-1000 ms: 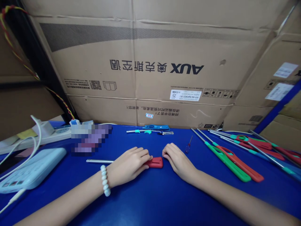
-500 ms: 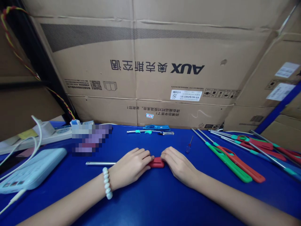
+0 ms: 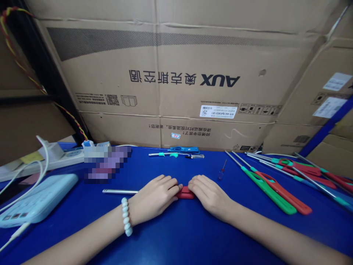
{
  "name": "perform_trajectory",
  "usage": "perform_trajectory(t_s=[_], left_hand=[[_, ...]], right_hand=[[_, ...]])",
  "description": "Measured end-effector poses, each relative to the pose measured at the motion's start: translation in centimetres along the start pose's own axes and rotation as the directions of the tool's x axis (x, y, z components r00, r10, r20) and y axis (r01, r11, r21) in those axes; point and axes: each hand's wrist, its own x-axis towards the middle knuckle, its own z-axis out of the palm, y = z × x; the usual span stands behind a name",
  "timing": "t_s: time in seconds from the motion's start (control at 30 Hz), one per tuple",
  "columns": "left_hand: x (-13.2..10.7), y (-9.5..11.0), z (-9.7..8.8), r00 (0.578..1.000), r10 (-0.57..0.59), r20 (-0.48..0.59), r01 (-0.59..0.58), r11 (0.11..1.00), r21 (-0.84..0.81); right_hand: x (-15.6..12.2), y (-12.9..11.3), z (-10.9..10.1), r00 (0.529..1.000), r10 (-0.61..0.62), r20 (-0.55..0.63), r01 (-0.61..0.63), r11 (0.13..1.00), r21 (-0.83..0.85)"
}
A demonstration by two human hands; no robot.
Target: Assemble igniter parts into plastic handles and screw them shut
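Observation:
A long-necked lighter with a red handle (image 3: 185, 193) lies crosswise on the blue table, its silver tube (image 3: 120, 191) pointing left. My left hand (image 3: 160, 195), with a beaded bracelet at the wrist, is closed over the middle of the lighter and hides the part where tube and handle meet. At the handle's right end, the bent fingers of my right hand (image 3: 208, 195) are closed on it. Both thumbs are mostly hidden. Beyond my right hand lies a small screwdriver (image 3: 221, 173).
Green (image 3: 271, 191) and orange (image 3: 289, 195) lighters lie at right, beside a pile of red and blue ones. Opened blue lighter parts (image 3: 184, 150) lie near the cardboard box (image 3: 176, 48). A light-blue power bank (image 3: 41, 198), cables and a power strip (image 3: 68, 156) occupy the left.
The red lighter has shifted slightly right and toward me, with both hands. My right fingers now cover more of the handle's end. The other things have stayed put.

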Motion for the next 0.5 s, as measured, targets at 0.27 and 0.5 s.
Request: perform_trajectory(t_s=[0.27,0.5], left_hand=[[0.04,0.26,-0.05,1.000,-0.014,-0.002,0.014,1.000,-0.027],[0.08,0.32,-0.38,0.999,-0.033,-0.008,0.032,0.998,-0.050]], right_hand=[[0.00,0.05,0.13,1.000,-0.003,0.007,0.003,1.000,-0.001],[-0.08,0.17,0.16,1.000,-0.014,-0.015,0.014,1.000,-0.003]])
